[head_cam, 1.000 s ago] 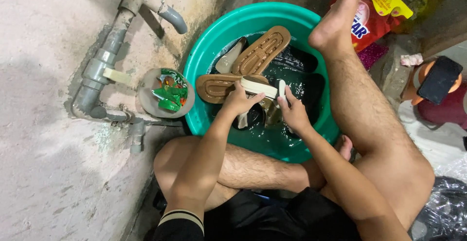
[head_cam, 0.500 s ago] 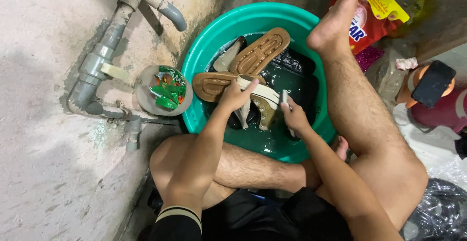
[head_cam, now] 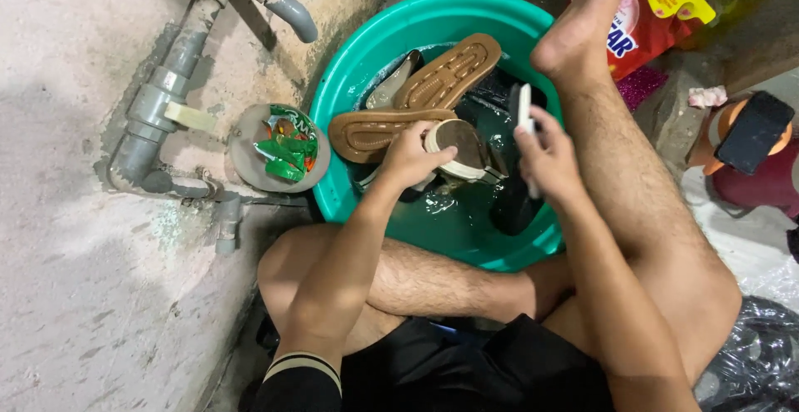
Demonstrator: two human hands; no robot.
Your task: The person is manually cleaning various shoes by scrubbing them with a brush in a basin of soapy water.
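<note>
Two hands work over a green basin (head_cam: 349, 87) that stands on the ground against a concrete wall (head_cam: 75, 295). The left hand (head_cam: 412, 158) grips a sandal (head_cam: 462, 150) by its edge, fingers curled over the rim, and holds it tilted with the brown sole facing up, just above the dark water in the middle of the basin. The right hand (head_cam: 545, 158) is clenched around a small brush (head_cam: 525, 116) with a white handle; the brush stands roughly upright, just to the right of the sandal and apart from it. Whether bristles touch anything cannot be told.

A second brown sandal sole (head_cam: 370, 133) lies flat at the left side of the basin, touching the held sandal. A third ribbed sole (head_cam: 449, 71) leans against the far part of the basin, beside a grey shoe piece (head_cam: 391, 83).

The person's right leg reaches past the basin's right rim, with the foot (head_cam: 583, 33) raised near a red and yellow detergent pouch (head_cam: 657, 12). The left leg (head_cam: 399, 275) is folded beneath the near rim.

Left of the basin, a round grey dish (head_cam: 241, 158) holds green wrappers (head_cam: 283, 150). A grey pipe (head_cam: 162, 96) with a spout (head_cam: 291, 12) runs down the wall. A dark phone (head_cam: 753, 133) rests on a red container (head_cam: 770, 183) at the right edge.
</note>
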